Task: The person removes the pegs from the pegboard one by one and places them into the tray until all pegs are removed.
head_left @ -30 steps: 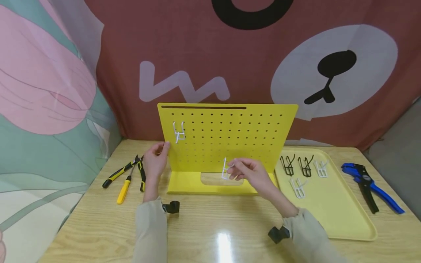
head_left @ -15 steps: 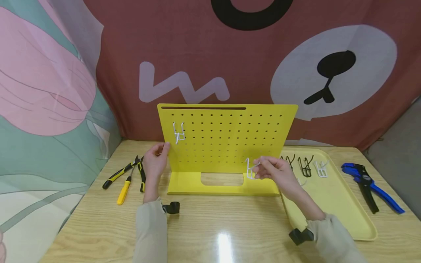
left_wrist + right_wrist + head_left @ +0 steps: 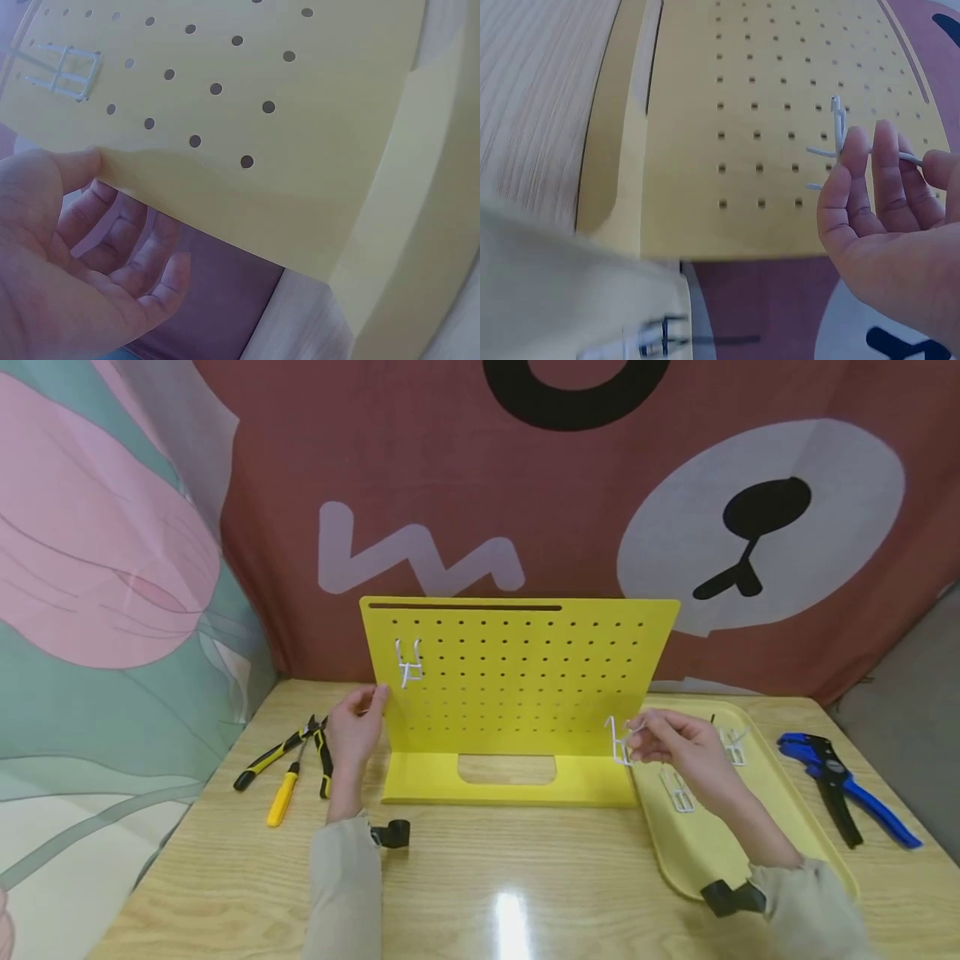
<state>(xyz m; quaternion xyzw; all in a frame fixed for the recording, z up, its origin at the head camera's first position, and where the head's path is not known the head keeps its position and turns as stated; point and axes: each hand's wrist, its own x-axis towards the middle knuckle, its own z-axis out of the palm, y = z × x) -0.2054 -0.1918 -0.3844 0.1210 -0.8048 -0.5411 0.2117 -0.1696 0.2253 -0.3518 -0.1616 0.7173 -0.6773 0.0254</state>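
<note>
A yellow pegboard (image 3: 510,693) stands upright on its base, and one white wire hook (image 3: 408,668) hangs near its upper left. At the board's left edge my left hand (image 3: 355,727) holds on, thumb against the front face and fingers curled behind, as the left wrist view shows. My right hand (image 3: 678,747) pinches another white wire pegboard hook (image 3: 618,743) between thumb and fingers. That hook is in front of the board's lower right corner, its two prongs (image 3: 821,153) pointing toward the holes in the right wrist view.
Right of the board lies a pale yellow tray (image 3: 690,864) with white hooks (image 3: 681,797); my right hand covers part of it. A blue wire stripper (image 3: 843,785) lies beyond the tray. Pliers (image 3: 273,758) and a yellow-handled screwdriver (image 3: 282,795) lie at the left.
My right hand has carried the white hook rightward along the front of the board, from its lower middle to its right end by the tray. The left hand has stayed in place.
</note>
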